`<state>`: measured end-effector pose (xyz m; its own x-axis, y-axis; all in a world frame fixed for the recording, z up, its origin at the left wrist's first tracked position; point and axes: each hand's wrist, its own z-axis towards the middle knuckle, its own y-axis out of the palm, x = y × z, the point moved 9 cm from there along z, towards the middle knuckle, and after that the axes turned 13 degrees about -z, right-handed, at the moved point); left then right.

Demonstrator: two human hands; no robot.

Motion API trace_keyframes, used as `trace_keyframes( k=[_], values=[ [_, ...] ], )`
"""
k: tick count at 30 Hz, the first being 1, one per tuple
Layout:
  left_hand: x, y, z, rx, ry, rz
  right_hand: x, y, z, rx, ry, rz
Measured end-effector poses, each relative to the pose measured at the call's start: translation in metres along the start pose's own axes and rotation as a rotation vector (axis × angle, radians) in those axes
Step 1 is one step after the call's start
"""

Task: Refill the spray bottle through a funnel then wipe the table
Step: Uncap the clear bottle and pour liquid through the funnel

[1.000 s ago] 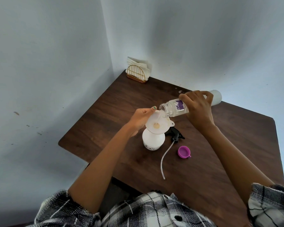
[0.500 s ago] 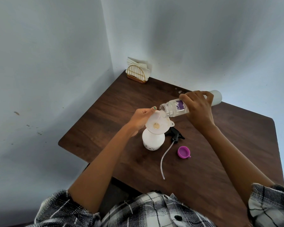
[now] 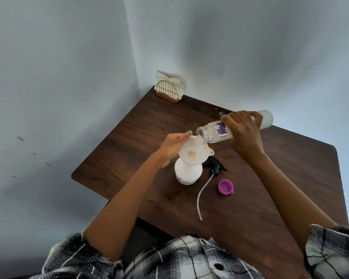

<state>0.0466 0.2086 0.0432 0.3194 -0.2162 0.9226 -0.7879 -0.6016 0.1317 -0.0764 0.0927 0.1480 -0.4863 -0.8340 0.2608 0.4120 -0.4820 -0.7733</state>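
Little changed over last second: pour continues. Right hand (image 3: 244,135) still grasps tilted refill bottle (image 3: 216,132), mouth over funnel (image 3: 193,153). Left hand (image 3: 172,147) pinches funnel rim, steadying it on white spray bottle (image 3: 187,174) at mid worktop (image 3: 270,178). Refill unfinished; wiping not begun.

Soft, even daylight fills the scene, brightest on the pale wall (image 3: 250,47) toward 1 o'clock, with a broad grey shadow smudged across it and a dimmer cast on the wall toward 9 o'clock. The dark wooden table (image 3: 280,178) shows a faint sheen toward 3 o'clock and only weak, diffuse shadows under the arms. The wide-angle lens bends the wall corner and table edges, stretching the plaid sleeves (image 3: 334,252) at 5 and 7 o'clock, while the centre stays fairly sharp.
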Motion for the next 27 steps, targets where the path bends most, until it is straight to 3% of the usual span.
trace_keyframes(
  k=[27],
  values=[
    [-0.001, -0.001, 0.0003, -0.001, 0.005, 0.001, -0.0017, -0.0002, 0.0017, 0.02, -0.017, -0.029]
  ],
)
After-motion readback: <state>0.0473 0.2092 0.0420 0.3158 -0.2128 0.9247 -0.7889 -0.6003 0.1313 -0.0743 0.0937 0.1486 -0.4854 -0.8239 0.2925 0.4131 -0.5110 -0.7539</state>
